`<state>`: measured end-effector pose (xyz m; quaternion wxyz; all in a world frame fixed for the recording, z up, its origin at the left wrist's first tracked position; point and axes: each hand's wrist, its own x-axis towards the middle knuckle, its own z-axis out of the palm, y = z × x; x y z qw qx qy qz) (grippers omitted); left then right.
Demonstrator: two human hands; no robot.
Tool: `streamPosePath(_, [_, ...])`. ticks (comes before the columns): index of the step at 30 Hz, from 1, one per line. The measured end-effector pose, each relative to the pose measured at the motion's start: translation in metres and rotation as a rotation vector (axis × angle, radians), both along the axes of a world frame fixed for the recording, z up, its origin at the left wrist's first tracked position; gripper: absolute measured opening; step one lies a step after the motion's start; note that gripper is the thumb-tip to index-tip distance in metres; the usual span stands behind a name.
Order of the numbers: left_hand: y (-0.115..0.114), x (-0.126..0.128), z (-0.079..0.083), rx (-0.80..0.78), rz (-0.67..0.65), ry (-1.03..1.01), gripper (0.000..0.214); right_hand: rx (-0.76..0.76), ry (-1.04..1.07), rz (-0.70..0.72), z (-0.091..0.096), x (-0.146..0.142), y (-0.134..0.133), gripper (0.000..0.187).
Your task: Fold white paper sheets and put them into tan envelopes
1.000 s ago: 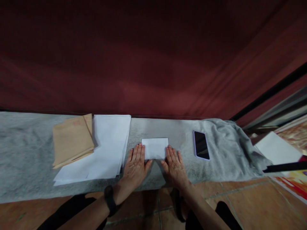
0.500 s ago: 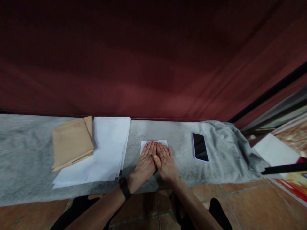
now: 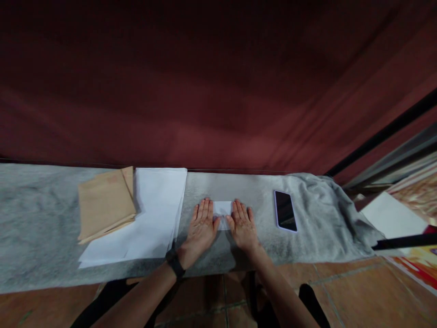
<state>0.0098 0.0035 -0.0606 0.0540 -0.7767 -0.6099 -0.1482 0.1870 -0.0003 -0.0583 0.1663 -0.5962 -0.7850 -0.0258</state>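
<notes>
A small folded white paper (image 3: 222, 208) lies flat on the grey cloth, its middle showing between my hands. My left hand (image 3: 202, 224) rests palm down over the paper's left end, fingers stretched forward. Over the right end lies my right hand (image 3: 243, 228), also flat with fingers out. Both thumbs point inward on the paper, a small gap between them. The paper's two side edges are hidden under the hands. A dark watch (image 3: 175, 263) is on my left wrist.
White sheets (image 3: 160, 205) lie in a stack to the left, with brown envelopes (image 3: 105, 202) partly on top. To the right is a phone (image 3: 285, 210) in a lilac case. A grey cloth (image 3: 235, 184) covers the narrow surface before a red fabric wall (image 3: 218, 114).
My hands have slid apart from the middle of the paper, the left one leftward and the right one rightward. More of the paper's centre shows now.
</notes>
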Motion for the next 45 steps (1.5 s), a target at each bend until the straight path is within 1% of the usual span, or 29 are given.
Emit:
streamPosePath(4, [0.000,-0.008,0.000,0.010,0.060,0.013,0.068,0.004,-0.013,-0.020,-0.001,0.005,0.000,0.059])
streamPosePath(7, [-0.001,-0.013,0.001,0.025,0.088,0.018,0.070,-0.024,-0.028,-0.036,0.001,0.008,0.000,0.060])
streamPosePath(11, [-0.003,-0.016,0.001,0.028,0.095,0.017,0.069,-0.047,-0.038,-0.036,0.002,0.010,-0.001,0.060])
streamPosePath(16, [-0.003,-0.018,0.000,0.040,0.092,-0.013,0.065,-0.037,-0.015,-0.040,0.002,0.011,-0.002,0.060])
streamPosePath(20, [-0.002,-0.019,0.003,0.054,0.086,-0.050,0.065,-0.030,0.000,-0.069,0.001,0.013,-0.002,0.060])
streamPosePath(23, [-0.008,-0.013,0.005,0.078,0.026,-0.066,0.064,0.000,0.028,-0.060,0.003,0.009,-0.006,0.059])
streamPosePath(28, [-0.028,0.005,-0.002,0.055,-0.205,-0.033,0.061,-0.021,0.067,0.120,0.006,-0.010,-0.020,0.056])
streamPosePath(30, [-0.033,0.009,-0.005,0.053,-0.242,-0.018,0.061,-0.037,0.068,0.155,0.006,-0.014,-0.025,0.055])
streamPosePath(33, [-0.037,0.009,-0.004,0.046,-0.237,-0.011,0.061,-0.041,0.060,0.137,0.004,-0.013,-0.027,0.055])
streamPosePath(38, [-0.038,0.005,0.008,0.005,-0.185,-0.010,0.060,-0.022,0.006,0.094,0.001,0.001,-0.025,0.056])
streamPosePath(42, [-0.039,0.003,0.013,-0.017,-0.153,-0.019,0.069,-0.016,-0.028,0.069,0.000,0.011,-0.025,0.057])
streamPosePath(45, [-0.040,0.001,0.015,-0.021,-0.158,-0.008,0.071,-0.022,-0.048,0.052,-0.001,0.016,-0.025,0.057])
